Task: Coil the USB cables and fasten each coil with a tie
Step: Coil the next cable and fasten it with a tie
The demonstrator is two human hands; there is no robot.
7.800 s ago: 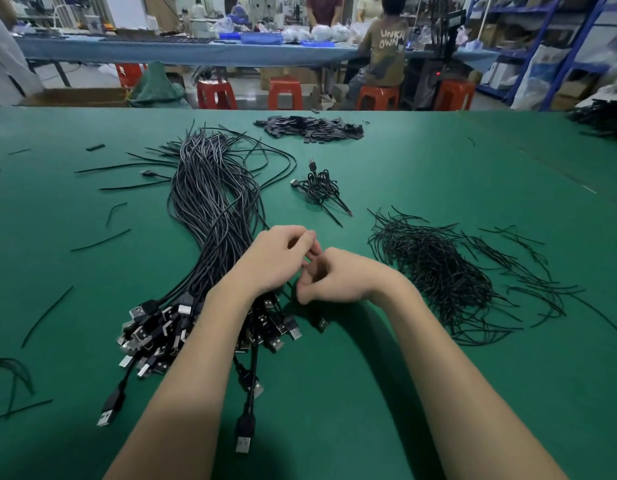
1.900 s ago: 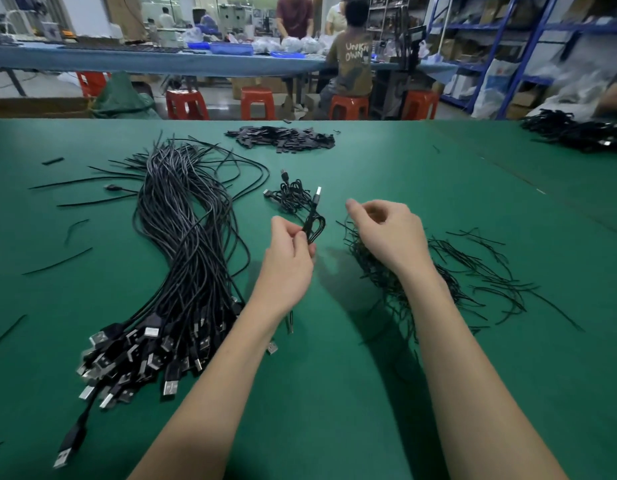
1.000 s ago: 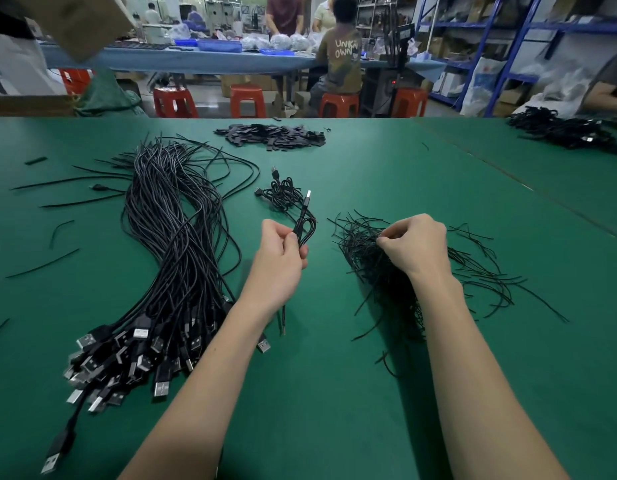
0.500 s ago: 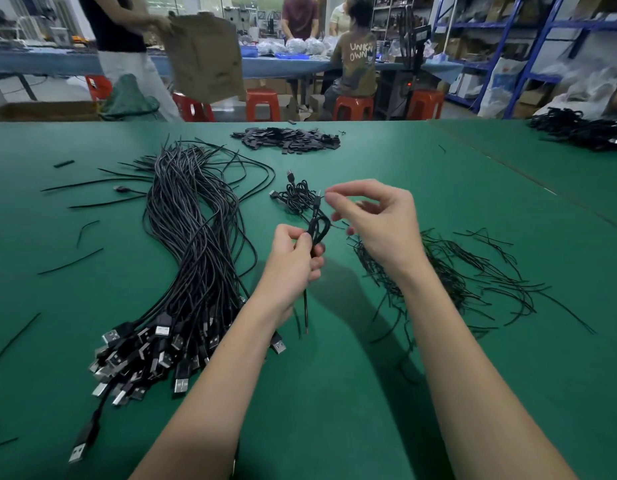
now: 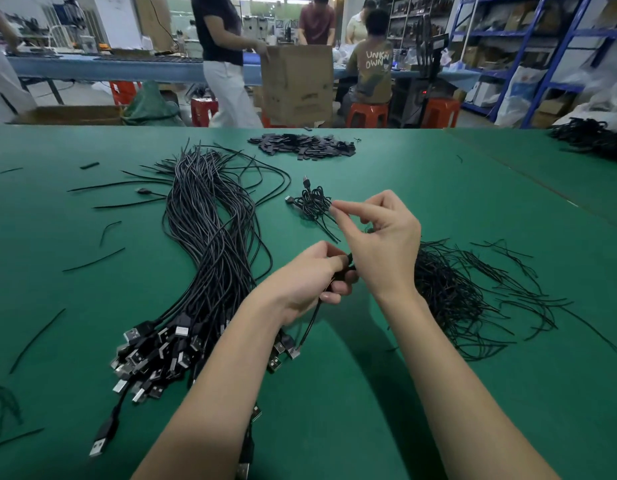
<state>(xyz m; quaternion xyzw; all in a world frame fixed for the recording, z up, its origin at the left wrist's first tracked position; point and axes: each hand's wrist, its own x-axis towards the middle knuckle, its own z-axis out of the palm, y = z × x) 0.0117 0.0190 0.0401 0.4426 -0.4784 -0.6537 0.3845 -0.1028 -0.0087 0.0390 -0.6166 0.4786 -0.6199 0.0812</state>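
Left hand [image 5: 310,278] gripping coiled cable [image 5: 348,263], right hand [image 5: 380,244] (earlier at tie pile [image 5: 452,289]) now alongside, pinching a tie

Matt green table covering [image 5: 369,393], black plastic-sheathed USB cables [image 5: 213,244] with bright metal plugs [image 5: 180,330]

Black cables [image 5: 210,237] with silver plugs [image 5: 151,355] and black ties [image 5: 452,289] cover a green table [image 5: 438,188]; orange stools [image 5: 367,114] stand beyond its far edge.

Green bench [image 5: 438,202]: one.
Large bundle of USB cables [image 5: 210,244], left: one; cables too many to count.
Tied coils [image 5: 312,202], centre far: one small cluster.
Heap of ties [image 5: 452,289], right: one.
Hands: two.
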